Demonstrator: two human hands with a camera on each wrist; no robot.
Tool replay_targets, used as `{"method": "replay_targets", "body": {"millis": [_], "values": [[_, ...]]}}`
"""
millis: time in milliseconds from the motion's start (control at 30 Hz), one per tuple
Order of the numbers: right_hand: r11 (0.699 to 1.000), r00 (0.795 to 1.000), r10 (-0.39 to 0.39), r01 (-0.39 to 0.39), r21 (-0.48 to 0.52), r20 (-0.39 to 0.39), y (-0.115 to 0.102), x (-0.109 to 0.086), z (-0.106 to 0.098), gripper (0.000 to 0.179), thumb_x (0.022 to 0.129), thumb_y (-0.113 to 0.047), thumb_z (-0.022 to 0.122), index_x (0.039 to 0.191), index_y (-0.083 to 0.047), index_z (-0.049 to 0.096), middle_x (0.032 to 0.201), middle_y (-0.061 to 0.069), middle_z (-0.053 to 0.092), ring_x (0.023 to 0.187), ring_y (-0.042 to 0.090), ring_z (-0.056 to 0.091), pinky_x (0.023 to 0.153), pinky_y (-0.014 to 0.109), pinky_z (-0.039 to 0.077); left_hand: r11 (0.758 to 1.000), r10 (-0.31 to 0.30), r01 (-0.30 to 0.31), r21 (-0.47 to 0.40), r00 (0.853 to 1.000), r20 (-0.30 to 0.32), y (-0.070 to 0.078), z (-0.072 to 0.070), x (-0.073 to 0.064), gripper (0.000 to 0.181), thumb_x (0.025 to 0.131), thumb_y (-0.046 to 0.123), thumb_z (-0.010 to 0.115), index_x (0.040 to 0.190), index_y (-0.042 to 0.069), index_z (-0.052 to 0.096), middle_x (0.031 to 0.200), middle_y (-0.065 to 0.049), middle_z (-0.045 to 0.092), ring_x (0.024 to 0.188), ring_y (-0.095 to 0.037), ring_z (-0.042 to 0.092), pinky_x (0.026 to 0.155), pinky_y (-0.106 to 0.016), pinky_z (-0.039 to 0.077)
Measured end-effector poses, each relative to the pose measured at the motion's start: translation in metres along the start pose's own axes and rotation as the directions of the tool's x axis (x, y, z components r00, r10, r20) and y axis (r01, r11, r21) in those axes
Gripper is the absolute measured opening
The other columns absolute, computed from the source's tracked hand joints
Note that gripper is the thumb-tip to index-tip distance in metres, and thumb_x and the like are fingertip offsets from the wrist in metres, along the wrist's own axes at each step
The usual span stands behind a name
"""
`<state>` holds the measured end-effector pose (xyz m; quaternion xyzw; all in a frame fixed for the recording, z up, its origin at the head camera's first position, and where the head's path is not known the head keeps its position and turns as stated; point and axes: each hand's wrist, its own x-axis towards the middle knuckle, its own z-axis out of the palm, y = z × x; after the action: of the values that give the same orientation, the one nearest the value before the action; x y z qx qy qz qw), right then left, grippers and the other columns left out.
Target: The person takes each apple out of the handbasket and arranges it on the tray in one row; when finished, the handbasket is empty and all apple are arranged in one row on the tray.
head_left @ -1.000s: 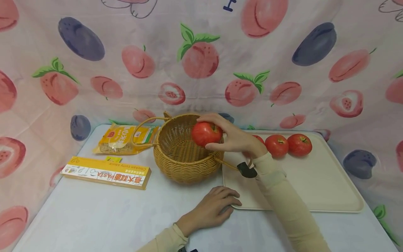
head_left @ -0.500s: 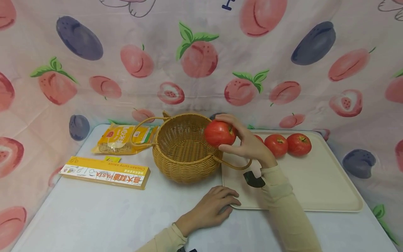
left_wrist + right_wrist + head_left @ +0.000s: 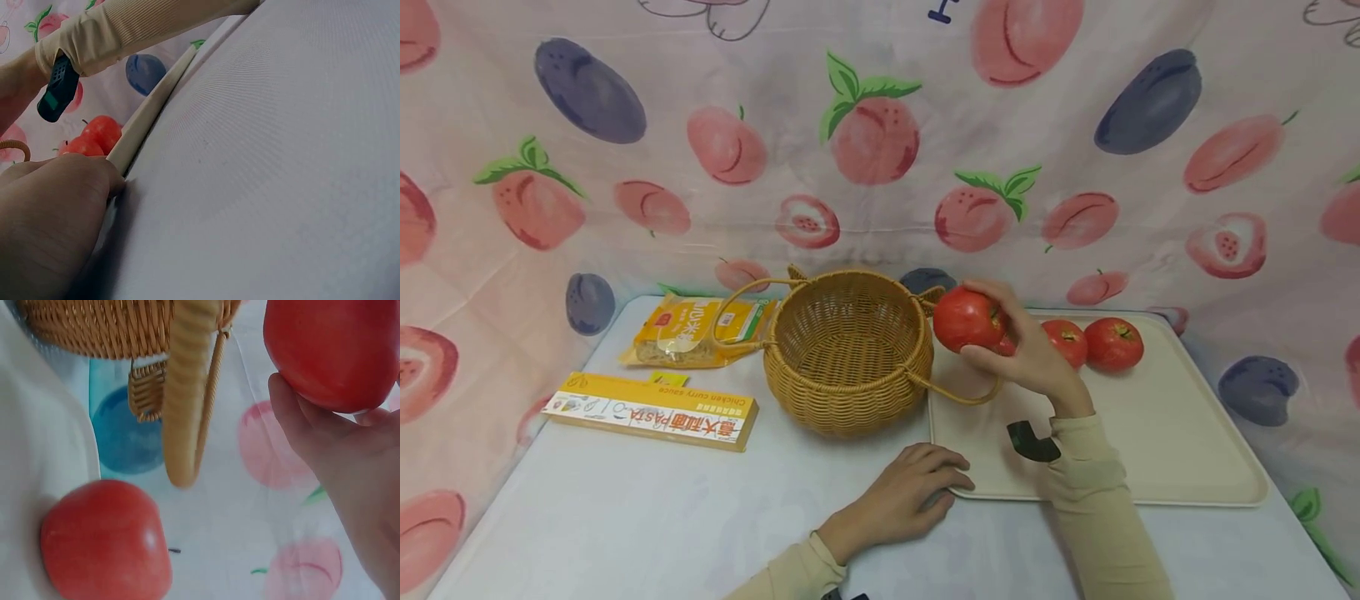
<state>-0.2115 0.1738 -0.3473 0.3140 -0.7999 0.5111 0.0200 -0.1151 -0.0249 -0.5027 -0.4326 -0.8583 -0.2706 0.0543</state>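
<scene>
My right hand grips a red apple between thumb and fingers, holding it up over the tray's left end, just right of the wicker basket. The same apple fills the top right of the right wrist view. Below it in that view, another apple sits on the tray. Two more apples, one at the right and one partly behind my hand, rest on the cream tray. My left hand lies with fingers spread at the tray's front left corner, touching its rim. The basket's inside shows only woven bottom.
One basket handle hangs over the tray's left edge; the other handle leans left over a yellow food bag. A pasta box and a small yellow packet lie left of the basket. A fruit-printed cloth hangs behind.
My right hand has carried the apple rightward, from above the basket's opening to above the tray. The left hand stays at the tray corner.
</scene>
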Motion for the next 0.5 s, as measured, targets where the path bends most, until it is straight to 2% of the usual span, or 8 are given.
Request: {"method": "replay_targets", "body": {"millis": [100,267,500], "values": [[1.0,1.0,0.006,-0.007,-0.014,-0.029,0.004,-0.003,-0.005,0.079,0.077,0.004,0.071,0.144,-0.013,0.032,0.145,0.004,0.034,0.128,0.01,0.037,0.103,0.03,0.039,1.0,0.005,-0.005,-0.001,1.0,-0.001,0.0,-0.001,0.0,0.024,0.094,0.023,0.053,0.116,0.029,0.061,0.13,0.011,0.052,0.124,-0.007,0.043,0.11,-0.03,0.035],[0.997,0.996,0.035,-0.041,-0.073,-0.08,0.018,-0.006,-0.013,0.083,0.077,-0.002,0.074,0.145,-0.022,0.031,0.145,0.0,0.034,0.128,0.015,0.037,0.1,0.052,0.041,1.0,0.013,-0.013,-0.004,1.0,-0.005,0.0,0.0,0.0,0.024,0.094,0.024,0.053,0.117,0.029,0.06,0.13,0.011,0.052,0.124,-0.006,0.044,0.11,-0.03,0.035],[0.984,0.975,0.122,-0.143,-0.106,-0.184,0.037,-0.013,-0.03,0.083,0.079,-0.012,0.074,0.144,-0.034,0.029,0.144,-0.006,0.037,0.128,0.018,0.037,0.098,0.057,0.043,0.999,0.05,-0.049,0.016,0.998,-0.046,-0.001,0.0,-0.001,0.025,0.093,0.021,0.055,0.115,0.029,0.061,0.128,0.009,0.054,0.121,-0.007,0.046,0.109,-0.029,0.036]]}}
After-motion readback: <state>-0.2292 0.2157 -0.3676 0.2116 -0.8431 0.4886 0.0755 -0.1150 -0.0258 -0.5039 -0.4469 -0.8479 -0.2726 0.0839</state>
